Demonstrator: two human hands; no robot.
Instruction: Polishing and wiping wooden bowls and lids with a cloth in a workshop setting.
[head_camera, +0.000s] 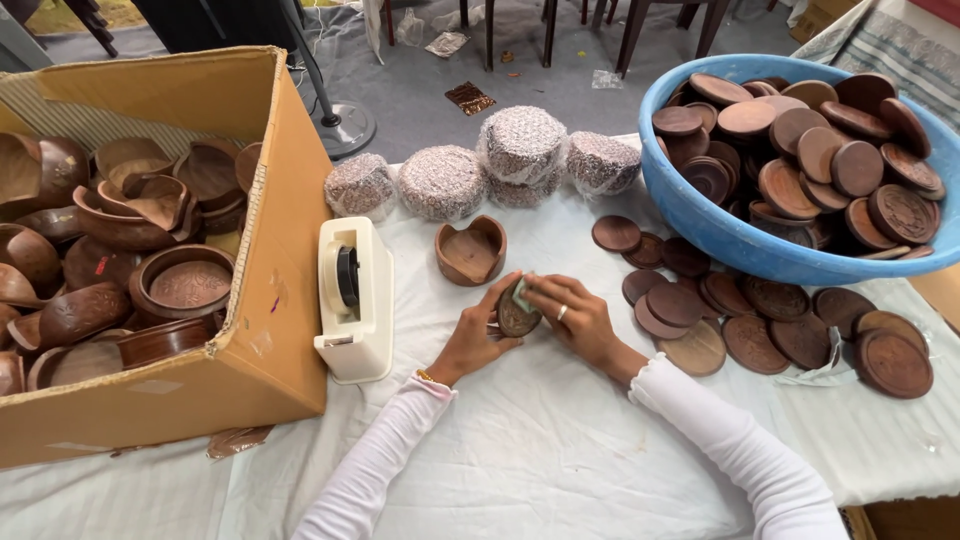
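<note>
Left hand (478, 335) curls closed around a carved wooden lid (516, 318), just right of the tape dispenser (352, 298). Right hand (572, 318) grips a small pad (522, 295), pressing it on the lid.

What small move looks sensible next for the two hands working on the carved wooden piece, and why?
Probably keep the left hand steadying the carved wooden piece while the right hand draws its small pale pad across the top. The pad sits only at the piece's upper edge, so most of the carved face appears untouched, and the piece stands tilted on the white cloth, needing support.
</note>
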